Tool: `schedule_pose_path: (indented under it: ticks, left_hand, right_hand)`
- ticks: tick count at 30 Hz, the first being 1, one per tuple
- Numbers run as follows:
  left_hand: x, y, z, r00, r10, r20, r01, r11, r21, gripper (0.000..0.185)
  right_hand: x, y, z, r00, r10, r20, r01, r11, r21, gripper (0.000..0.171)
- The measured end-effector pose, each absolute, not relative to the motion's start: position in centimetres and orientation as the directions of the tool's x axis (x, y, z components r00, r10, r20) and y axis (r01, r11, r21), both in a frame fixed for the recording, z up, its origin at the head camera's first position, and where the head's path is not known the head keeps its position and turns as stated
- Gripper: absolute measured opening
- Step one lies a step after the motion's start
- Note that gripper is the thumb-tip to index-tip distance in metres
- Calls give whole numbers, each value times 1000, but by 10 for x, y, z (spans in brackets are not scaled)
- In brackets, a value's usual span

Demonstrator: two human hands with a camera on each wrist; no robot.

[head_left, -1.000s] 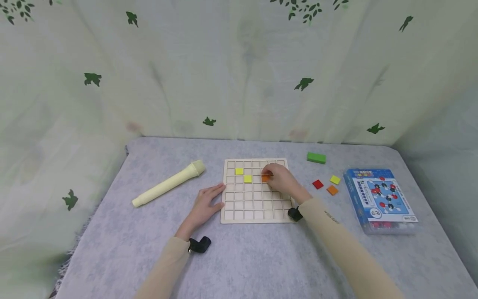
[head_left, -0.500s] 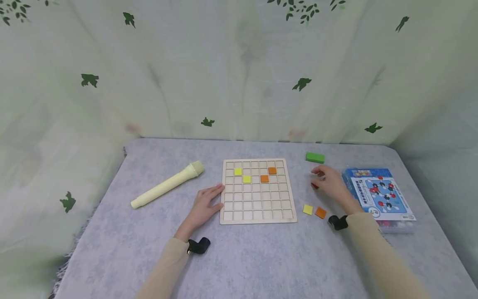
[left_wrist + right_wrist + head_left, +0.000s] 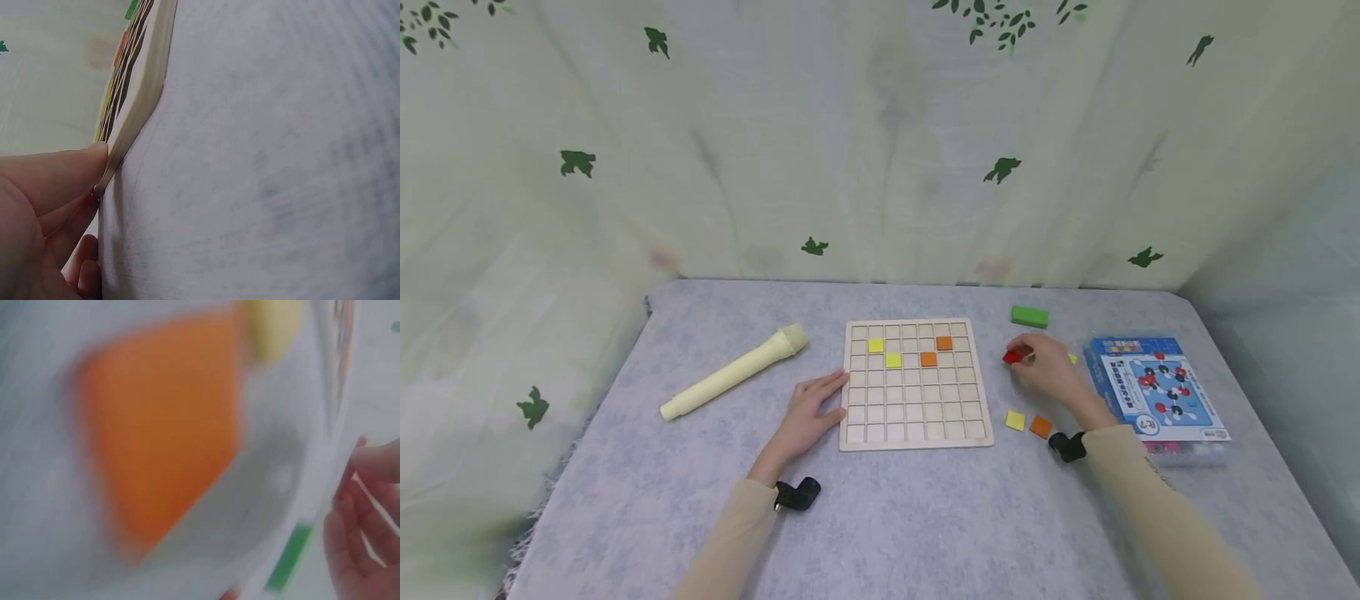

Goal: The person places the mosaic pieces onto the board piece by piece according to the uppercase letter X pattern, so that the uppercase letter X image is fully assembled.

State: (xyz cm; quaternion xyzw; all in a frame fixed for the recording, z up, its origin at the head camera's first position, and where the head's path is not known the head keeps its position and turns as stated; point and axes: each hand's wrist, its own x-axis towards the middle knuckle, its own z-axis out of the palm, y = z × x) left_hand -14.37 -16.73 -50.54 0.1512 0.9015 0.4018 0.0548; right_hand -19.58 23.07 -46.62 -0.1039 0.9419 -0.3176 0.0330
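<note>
Two hands are busy. At nine o'clock of the wooden grid board (image 3: 916, 385), the left hand (image 3: 811, 410) lies flat, fingers straight, touching its edge. At three o'clock of the board, the right hand (image 3: 1051, 372) pinches a little red tile (image 3: 1012, 357) in its fingertips. It looks light, stiff and thin, so holding its edges works best.

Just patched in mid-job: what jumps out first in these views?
The wooden grid board at the table's centre holds two yellow and two orange tiles. The right hand, right of the board, pinches a red tile. The left hand rests on the board's left edge.
</note>
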Motion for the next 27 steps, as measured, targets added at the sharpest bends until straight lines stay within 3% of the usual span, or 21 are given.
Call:
schedule_pose_path:
  ticks: [6,14,20,27]
  left_hand:
    - [-144,-169,-507,-947,320,34,238,624,744,56]
    - [-144,-170,-506,-943,330,39,248,620,745,56]
    - [-142,-169,-505,-944,328,35,243,619,747,56]
    - [-142,-169,-503,-947,322,26,231,618,752,56]
  right_hand:
    - [-201,181,-462,-934,-357,22,-282,698,-658,24]
    - [-202,121,-466,-845,-534,35,-440,654,-615,23]
    - [-204,101,-466,-803,-595,18,-518,683,-515,25]
    - [-204,95,-466,-828,-560,-23,-475,722,-503,26]
